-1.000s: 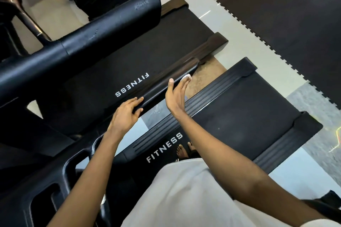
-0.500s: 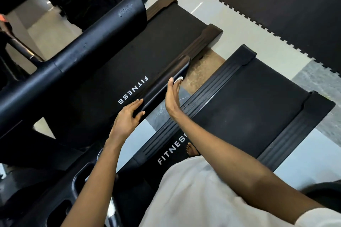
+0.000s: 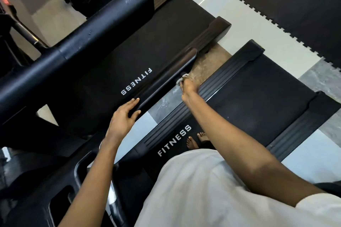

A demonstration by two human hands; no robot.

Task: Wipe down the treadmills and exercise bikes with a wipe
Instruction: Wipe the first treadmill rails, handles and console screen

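Pinching a white wipe [image 3: 182, 79] at its fingertips, the right hand [image 3: 189, 88] presses it against the treadmill handrail [image 3: 163, 82], whose near end the left hand [image 3: 121, 117] clasps.

left treadmill [image 3: 156, 46] | handrail [image 3: 166, 81] between | right treadmill [image 3: 258, 101] | wipe [image 3: 181, 79] against handrail
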